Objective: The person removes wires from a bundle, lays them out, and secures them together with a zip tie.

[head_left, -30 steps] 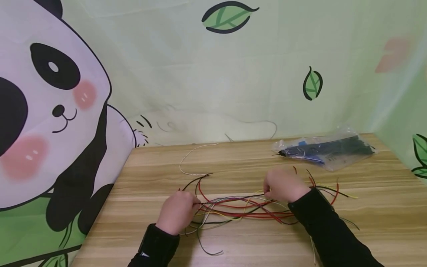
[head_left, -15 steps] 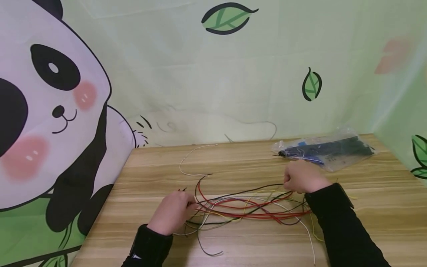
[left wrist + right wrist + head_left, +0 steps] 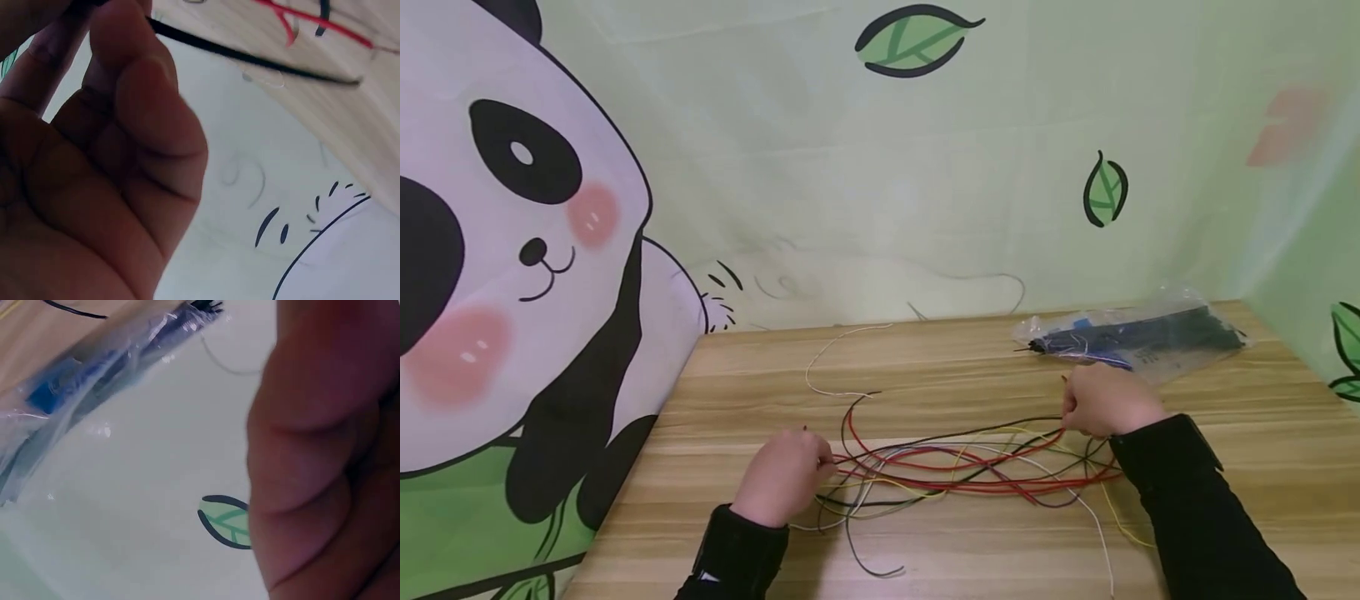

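A loose bundle of thin red, black, yellow and white wires (image 3: 970,487) stretches across the table between the two hands. My left hand (image 3: 782,479) pinches wire at the bundle's left end; in the left wrist view a black wire (image 3: 250,59) runs out from its fingertips. At the bundle's right end, my right hand (image 3: 1112,400) has curled fingers gripping wires, among them a black wire (image 3: 1000,423). The right wrist view shows its curled fingers, but not the wires in them. The sleeve and hand cover some right-hand wire ends.
A clear plastic bag (image 3: 1157,342) of black strips lies at the back right, just behind my right hand. A loose white wire (image 3: 808,367) curves behind the bundle. A cloth with printed leaves and a panda (image 3: 587,317) hangs along the wooden table's (image 3: 737,375) back and left.
My right hand has slid rightward along the wires, away from the left one. My left hand has shifted slightly left. The bundle's wires lie a little more spread.
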A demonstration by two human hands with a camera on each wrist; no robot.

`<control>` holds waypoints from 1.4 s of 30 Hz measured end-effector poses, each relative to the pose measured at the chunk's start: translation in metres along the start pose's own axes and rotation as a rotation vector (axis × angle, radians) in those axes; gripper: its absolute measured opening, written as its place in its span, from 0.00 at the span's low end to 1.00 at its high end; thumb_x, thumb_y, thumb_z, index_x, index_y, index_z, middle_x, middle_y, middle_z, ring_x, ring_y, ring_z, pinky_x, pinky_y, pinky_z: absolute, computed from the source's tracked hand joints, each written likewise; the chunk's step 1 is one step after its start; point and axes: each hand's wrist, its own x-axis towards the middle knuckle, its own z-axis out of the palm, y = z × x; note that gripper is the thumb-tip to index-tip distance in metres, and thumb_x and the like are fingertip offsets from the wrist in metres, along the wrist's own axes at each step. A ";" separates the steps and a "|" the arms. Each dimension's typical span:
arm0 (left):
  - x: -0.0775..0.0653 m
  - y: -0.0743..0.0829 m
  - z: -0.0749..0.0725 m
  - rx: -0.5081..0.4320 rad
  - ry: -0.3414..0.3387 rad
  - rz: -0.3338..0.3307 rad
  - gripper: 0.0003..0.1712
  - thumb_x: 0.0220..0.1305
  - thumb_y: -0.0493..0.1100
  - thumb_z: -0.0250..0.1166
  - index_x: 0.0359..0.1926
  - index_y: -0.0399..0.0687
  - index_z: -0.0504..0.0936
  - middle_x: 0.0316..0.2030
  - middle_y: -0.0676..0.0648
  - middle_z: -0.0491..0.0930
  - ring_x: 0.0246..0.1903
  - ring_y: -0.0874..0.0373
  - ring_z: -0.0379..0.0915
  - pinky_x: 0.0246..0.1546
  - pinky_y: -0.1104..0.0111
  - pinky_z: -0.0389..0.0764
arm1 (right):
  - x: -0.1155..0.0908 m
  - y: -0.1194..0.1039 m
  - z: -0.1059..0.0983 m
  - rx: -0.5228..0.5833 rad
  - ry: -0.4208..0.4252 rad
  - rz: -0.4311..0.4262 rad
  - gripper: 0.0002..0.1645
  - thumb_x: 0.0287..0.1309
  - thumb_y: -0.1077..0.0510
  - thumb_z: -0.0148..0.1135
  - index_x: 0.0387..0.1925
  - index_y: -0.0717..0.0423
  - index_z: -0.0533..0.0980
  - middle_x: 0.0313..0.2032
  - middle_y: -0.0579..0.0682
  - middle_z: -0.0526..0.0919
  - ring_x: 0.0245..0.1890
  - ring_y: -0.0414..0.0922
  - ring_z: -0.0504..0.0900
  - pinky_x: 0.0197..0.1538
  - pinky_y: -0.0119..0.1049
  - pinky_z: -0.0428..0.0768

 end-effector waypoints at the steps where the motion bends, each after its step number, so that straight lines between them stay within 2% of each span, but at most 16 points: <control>1: 0.000 0.000 0.002 0.008 -0.002 -0.003 0.08 0.52 0.38 0.73 0.20 0.49 0.84 0.20 0.56 0.78 0.19 0.65 0.66 0.23 0.68 0.70 | 0.001 0.001 0.002 -0.001 -0.006 0.000 0.17 0.51 0.60 0.65 0.10 0.49 0.75 0.09 0.40 0.68 0.12 0.39 0.67 0.22 0.34 0.65; 3: 0.001 -0.001 0.005 0.021 -0.007 -0.016 0.09 0.50 0.38 0.73 0.18 0.50 0.83 0.19 0.56 0.77 0.19 0.65 0.66 0.22 0.68 0.70 | 0.002 0.002 0.005 -0.010 -0.010 -0.004 0.18 0.49 0.61 0.65 0.09 0.48 0.73 0.08 0.39 0.66 0.12 0.38 0.65 0.22 0.34 0.65; 5: 0.001 -0.003 0.009 0.028 -0.019 -0.031 0.10 0.50 0.38 0.74 0.17 0.51 0.83 0.18 0.57 0.77 0.18 0.65 0.66 0.21 0.68 0.70 | 0.004 0.003 0.010 -0.039 -0.008 -0.034 0.20 0.46 0.63 0.63 0.06 0.47 0.70 0.07 0.37 0.61 0.11 0.38 0.60 0.20 0.33 0.61; 9: 0.002 -0.008 0.016 0.045 -0.045 -0.050 0.12 0.50 0.38 0.74 0.16 0.52 0.82 0.17 0.57 0.75 0.18 0.64 0.67 0.22 0.67 0.71 | 0.009 0.003 0.021 -0.145 0.036 -0.113 0.24 0.39 0.64 0.61 0.02 0.43 0.61 0.07 0.35 0.53 0.12 0.38 0.53 0.19 0.32 0.56; 11: 0.003 -0.010 0.018 0.054 -0.056 -0.058 0.12 0.49 0.39 0.74 0.16 0.52 0.81 0.17 0.57 0.75 0.19 0.63 0.67 0.23 0.66 0.71 | 0.011 0.002 0.024 -0.177 0.053 -0.132 0.22 0.37 0.63 0.62 0.03 0.42 0.63 0.07 0.34 0.56 0.13 0.38 0.55 0.20 0.33 0.58; 15: 0.005 -0.011 0.022 0.064 -0.076 -0.061 0.13 0.49 0.39 0.74 0.15 0.52 0.79 0.17 0.57 0.74 0.19 0.62 0.67 0.23 0.65 0.71 | 0.013 0.000 0.026 -0.146 0.034 -0.111 0.17 0.37 0.62 0.64 0.04 0.43 0.70 0.07 0.34 0.64 0.14 0.39 0.63 0.23 0.34 0.63; 18: 0.005 -0.011 0.024 0.065 -0.088 -0.053 0.13 0.49 0.38 0.74 0.15 0.52 0.79 0.17 0.57 0.74 0.19 0.63 0.67 0.23 0.65 0.71 | 0.014 0.000 0.027 -0.093 0.009 -0.094 0.17 0.37 0.63 0.64 0.05 0.44 0.71 0.06 0.34 0.65 0.13 0.39 0.64 0.21 0.33 0.62; 25: 0.005 -0.011 0.024 0.052 -0.108 -0.037 0.12 0.47 0.33 0.70 0.17 0.51 0.77 0.19 0.56 0.74 0.21 0.61 0.68 0.25 0.64 0.71 | 0.014 -0.002 0.030 -0.046 0.008 -0.099 0.22 0.37 0.67 0.59 0.06 0.43 0.59 0.08 0.36 0.51 0.12 0.37 0.50 0.20 0.32 0.50; 29: 0.006 -0.010 0.024 0.028 -0.123 -0.016 0.12 0.46 0.29 0.65 0.19 0.50 0.75 0.20 0.54 0.72 0.22 0.60 0.67 0.25 0.64 0.71 | 0.014 -0.003 0.031 -0.063 0.038 -0.117 0.24 0.41 0.67 0.56 0.08 0.43 0.56 0.11 0.38 0.49 0.14 0.38 0.48 0.21 0.32 0.51; 36: 0.009 -0.008 0.026 -0.012 -0.033 0.067 0.13 0.52 0.32 0.68 0.19 0.51 0.74 0.18 0.57 0.68 0.19 0.63 0.63 0.21 0.69 0.67 | 0.015 -0.005 0.030 -0.077 0.058 -0.128 0.19 0.51 0.66 0.55 0.10 0.47 0.66 0.11 0.40 0.63 0.14 0.39 0.62 0.24 0.34 0.63; 39: 0.010 -0.007 0.026 -0.029 -0.014 0.059 0.10 0.55 0.36 0.68 0.21 0.50 0.77 0.17 0.58 0.68 0.18 0.64 0.62 0.20 0.70 0.66 | 0.015 -0.006 0.027 -0.066 0.052 -0.123 0.16 0.56 0.64 0.55 0.14 0.49 0.73 0.13 0.42 0.68 0.15 0.40 0.66 0.26 0.35 0.66; 42: 0.011 -0.006 0.024 -0.044 0.001 0.019 0.07 0.58 0.38 0.67 0.24 0.49 0.80 0.19 0.58 0.71 0.19 0.64 0.63 0.21 0.70 0.67 | 0.014 -0.008 0.024 -0.038 0.071 -0.122 0.13 0.60 0.62 0.56 0.21 0.51 0.78 0.18 0.42 0.73 0.18 0.39 0.68 0.28 0.36 0.68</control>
